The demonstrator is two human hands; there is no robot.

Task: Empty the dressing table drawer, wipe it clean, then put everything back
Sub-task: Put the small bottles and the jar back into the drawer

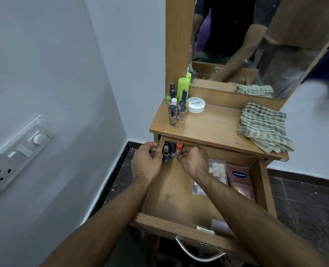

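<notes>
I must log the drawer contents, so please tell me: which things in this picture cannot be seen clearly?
Head view only:
- Nail strip packet: the right hand and forearm cover part of it.
- Vaseline pack: lower print blurred.
- Small items at the drawer front: hidden behind its front panel.
- Bottles in the back corner: labels unreadable, partly behind the left hand.

You see a green-and-beige checked cloth (263,128), a lime-green bottle (183,87), a white jar (195,105) — and a red-capped bottle (179,147).

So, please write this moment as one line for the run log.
stage: bottles in drawer | left hand: grips dark bottles | right hand: pinches red-capped bottle | cloth: on tabletop
</notes>
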